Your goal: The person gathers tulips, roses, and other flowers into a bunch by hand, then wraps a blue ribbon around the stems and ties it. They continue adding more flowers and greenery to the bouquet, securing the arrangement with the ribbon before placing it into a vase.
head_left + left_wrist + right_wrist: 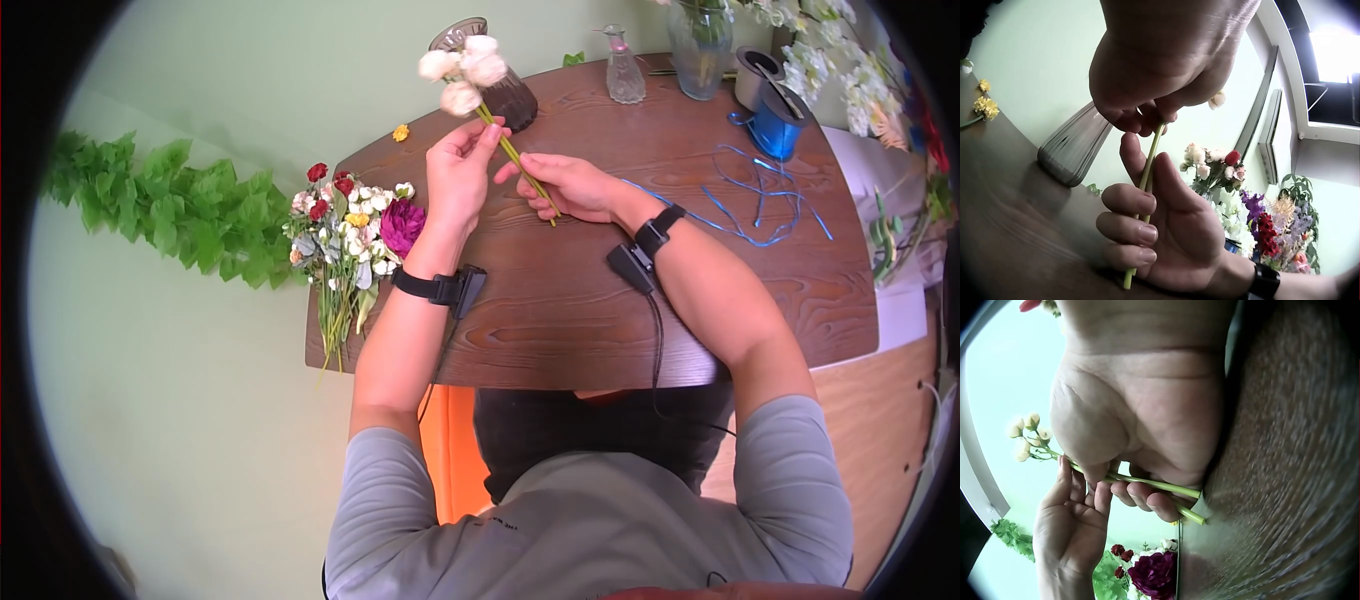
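White artificial flowers [462,72] on green stems [1166,485] are held tilted over the table between both hands. Just under the blossoms, my left hand [460,172] pinches the stems between thumb and fingers. Lower down, the fingers of my right hand [570,187] curl round the same stems; two cut ends stick out past them in the right wrist view. Behind the blossoms a dark ribbed glass vase [512,100] stands tilted in view, partly hidden by them. To the left of my left hand lies a pile of mixed flowers [345,225] with a purple bloom [402,228].
Loose blue ribbon [760,215] trails from a blue spool [780,125] at the right. A small glass bottle [625,75] and a large clear vase [698,55] stand at the back. A yellow blossom [401,132] lies near the left edge; green leaves [190,205] run along the wall.
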Action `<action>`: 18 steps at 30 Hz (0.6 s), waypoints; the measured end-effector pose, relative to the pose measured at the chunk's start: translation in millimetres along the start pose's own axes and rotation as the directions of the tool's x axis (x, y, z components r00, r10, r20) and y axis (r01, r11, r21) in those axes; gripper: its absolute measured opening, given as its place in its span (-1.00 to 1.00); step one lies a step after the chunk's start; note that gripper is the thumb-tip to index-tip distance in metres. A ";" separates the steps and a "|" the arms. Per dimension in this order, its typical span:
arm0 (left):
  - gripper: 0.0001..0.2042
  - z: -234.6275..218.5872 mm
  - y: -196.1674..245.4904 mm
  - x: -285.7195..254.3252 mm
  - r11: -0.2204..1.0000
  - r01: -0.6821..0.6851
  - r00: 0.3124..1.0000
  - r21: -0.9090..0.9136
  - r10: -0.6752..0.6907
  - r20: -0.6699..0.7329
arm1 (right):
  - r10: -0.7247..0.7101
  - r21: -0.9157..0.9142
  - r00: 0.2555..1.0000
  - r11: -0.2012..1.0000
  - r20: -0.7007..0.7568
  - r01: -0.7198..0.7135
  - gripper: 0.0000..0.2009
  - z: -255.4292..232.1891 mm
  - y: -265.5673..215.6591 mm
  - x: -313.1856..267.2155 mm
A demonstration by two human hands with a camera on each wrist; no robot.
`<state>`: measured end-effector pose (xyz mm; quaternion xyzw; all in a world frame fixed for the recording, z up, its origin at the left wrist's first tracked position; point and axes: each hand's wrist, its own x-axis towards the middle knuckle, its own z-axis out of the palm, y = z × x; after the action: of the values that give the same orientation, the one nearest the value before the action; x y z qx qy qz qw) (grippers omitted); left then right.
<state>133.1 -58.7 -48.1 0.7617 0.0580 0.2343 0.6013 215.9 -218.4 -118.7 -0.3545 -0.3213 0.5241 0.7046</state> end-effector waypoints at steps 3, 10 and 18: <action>-0.75 -0.6 0.7 0.2 0.999 -0.007 1.000 -0.031 0.007 0.000 | -0.035 -0.015 0.999 0.999 0.021 0.035 -0.68 -0.1 0.6 -1.8; -0.71 -20.3 -1.6 -7.9 1.000 -0.009 0.999 -0.023 0.010 0.054 | -0.055 -0.022 0.998 0.998 -0.008 0.055 -0.81 -11.5 3.1 2.9; -0.73 -148.6 -0.3 -47.1 0.955 -0.063 0.957 0.289 0.140 -0.253 | -0.063 -0.013 0.997 0.998 -0.039 0.063 -0.79 -9.5 2.7 5.2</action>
<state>28.1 56.0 -37.1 0.8013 0.1324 0.3565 0.4618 223.6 -214.4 -125.7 -0.3586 -0.3212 0.4926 0.7249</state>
